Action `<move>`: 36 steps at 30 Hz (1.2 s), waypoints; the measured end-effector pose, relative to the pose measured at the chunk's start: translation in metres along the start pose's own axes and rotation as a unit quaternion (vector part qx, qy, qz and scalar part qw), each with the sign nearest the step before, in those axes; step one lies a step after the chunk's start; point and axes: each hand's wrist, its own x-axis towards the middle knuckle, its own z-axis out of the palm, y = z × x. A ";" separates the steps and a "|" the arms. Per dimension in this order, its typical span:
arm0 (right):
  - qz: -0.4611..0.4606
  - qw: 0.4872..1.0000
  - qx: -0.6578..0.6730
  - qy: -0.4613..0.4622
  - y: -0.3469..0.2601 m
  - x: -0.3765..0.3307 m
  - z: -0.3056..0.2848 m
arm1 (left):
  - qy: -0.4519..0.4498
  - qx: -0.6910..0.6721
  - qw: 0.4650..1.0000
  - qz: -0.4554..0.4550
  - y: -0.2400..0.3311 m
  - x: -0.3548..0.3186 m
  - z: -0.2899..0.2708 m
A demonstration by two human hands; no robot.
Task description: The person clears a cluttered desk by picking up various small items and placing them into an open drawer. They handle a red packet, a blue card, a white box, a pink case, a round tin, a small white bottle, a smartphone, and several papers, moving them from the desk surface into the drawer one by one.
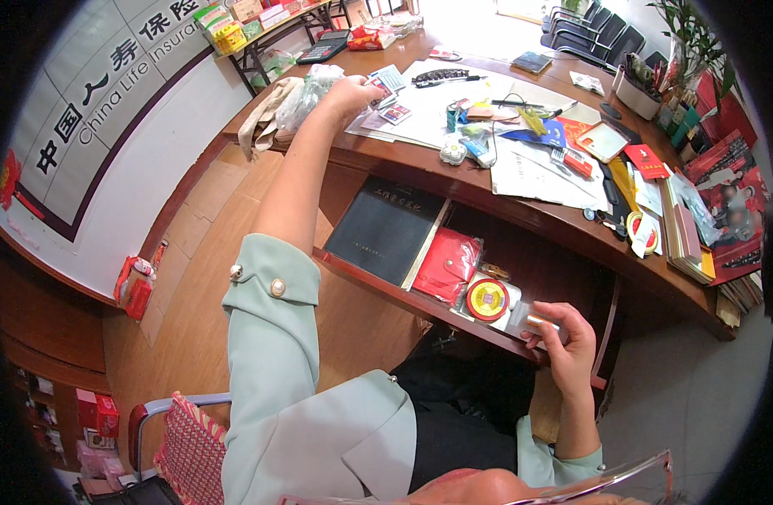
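My left hand (350, 94) reaches up onto the wooden desk (521, 215) at its left end. Its fingers close on a few small cards (385, 84) beside a crumpled clear plastic bag (307, 93). My right hand (563, 341) is low at the front edge of the open drawer (454, 316). It holds a small white box with an orange end (538, 322). In the drawer lie a black book (386, 229), a red pouch (448, 265) and a round red and gold disc (487, 299).
Papers, pens, a black comb (441, 77), small bottles, red booklets (645, 160) and a calculator (323, 48) cover the desk. A pen holder and a plant stand at the far right. Dark chairs stand behind. A red-cushioned chair (185, 446) is under me.
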 end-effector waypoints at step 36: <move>-0.045 0.994 -0.098 -0.014 -0.003 -0.001 0.004 | 0.009 0.132 0.987 0.094 0.023 -0.003 0.024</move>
